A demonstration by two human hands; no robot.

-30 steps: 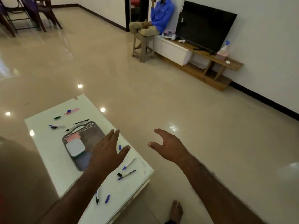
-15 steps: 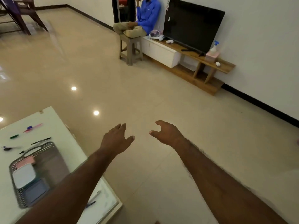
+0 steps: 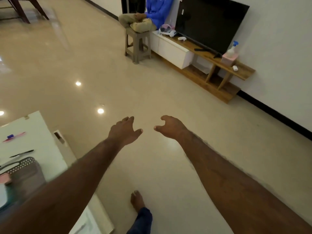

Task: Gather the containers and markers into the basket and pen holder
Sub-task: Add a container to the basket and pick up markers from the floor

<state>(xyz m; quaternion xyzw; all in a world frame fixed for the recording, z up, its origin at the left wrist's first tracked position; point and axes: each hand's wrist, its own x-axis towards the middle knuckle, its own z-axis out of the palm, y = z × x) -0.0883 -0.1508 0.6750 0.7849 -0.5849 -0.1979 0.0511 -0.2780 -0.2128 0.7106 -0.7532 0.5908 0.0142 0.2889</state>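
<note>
White table carries grey basket, black marker, perhaps a pink marker.

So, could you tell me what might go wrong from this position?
Both hands, left hand and right hand, are empty and out over the floor, away from the table, so markers such as the black marker may be left out. The left forearm crosses above the basket and could knock it.

Floor glossy polished tile, reflecting lights. Table smooth white, glossy. Basket grey perforated plastic. TV stand matt wood. Stool plastic.
</note>
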